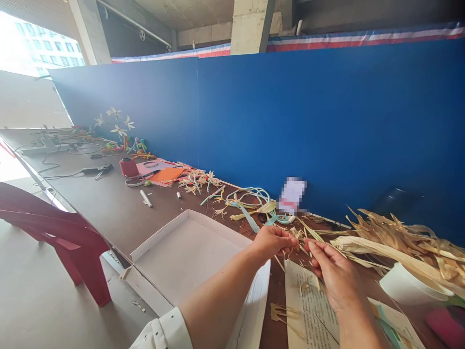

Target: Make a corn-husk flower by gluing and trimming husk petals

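Straw-coloured husk piece [299, 235], likely light, brittle: your left hand [273, 242] and right hand [333, 270] pinch it, fingers closed, beyond the printed sheet [308, 312]; best gripped where thickest!

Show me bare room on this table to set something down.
Widest: the tabletop between the white stick, the maroon chair and the open tray. Bare too: the tray's floor, beyond the left forearm. Crowded: around the left hand and right hand, along the blue panel, and by the dry husks and white bowl.

Maroon chair [87, 252] at left; blue partition [254, 121]; concrete pillar [250, 24] behind it.
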{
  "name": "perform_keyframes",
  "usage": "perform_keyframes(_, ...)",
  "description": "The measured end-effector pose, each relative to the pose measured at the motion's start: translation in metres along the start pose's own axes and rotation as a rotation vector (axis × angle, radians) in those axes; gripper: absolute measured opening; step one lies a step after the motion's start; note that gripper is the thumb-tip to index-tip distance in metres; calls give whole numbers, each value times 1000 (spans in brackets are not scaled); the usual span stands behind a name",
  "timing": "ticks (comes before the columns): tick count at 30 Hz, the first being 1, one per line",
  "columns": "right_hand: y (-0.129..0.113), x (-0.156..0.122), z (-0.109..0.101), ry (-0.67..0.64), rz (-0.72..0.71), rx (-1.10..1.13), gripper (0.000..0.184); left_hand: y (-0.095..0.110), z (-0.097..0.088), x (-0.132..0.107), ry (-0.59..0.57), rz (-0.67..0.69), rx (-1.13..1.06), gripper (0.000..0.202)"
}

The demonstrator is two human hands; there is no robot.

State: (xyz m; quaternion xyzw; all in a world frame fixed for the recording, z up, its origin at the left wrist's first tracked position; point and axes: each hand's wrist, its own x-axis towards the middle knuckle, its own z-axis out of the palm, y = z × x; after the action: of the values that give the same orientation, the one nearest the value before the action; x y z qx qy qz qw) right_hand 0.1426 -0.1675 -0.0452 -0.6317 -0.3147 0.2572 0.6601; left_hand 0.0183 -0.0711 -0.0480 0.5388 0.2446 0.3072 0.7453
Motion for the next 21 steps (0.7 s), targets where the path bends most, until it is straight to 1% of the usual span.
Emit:
perform_keyframes(2,1,0,1,-26,50,40,42,0,1,0,-1,8,23,31)
perform_keyframes(6,1,-2,1,-34,80,45,43,1,4,-2,41,-4,95,29)
perform_keyframes(12,1,-3,6,9,68,54,44,-4,8,-1,45,-7,187,27)
perform_keyframes(16,4,-1,5,22,59,-3,43,-9,9,0,63,7,246,23)
perform_keyframes(19,7,1,2,45,56,-72,45,-10,9,0,82,12,273,25)
perform_keyframes(21,8,2,1,65,46,-102,47,-8,9,-1,54,7,241,29)
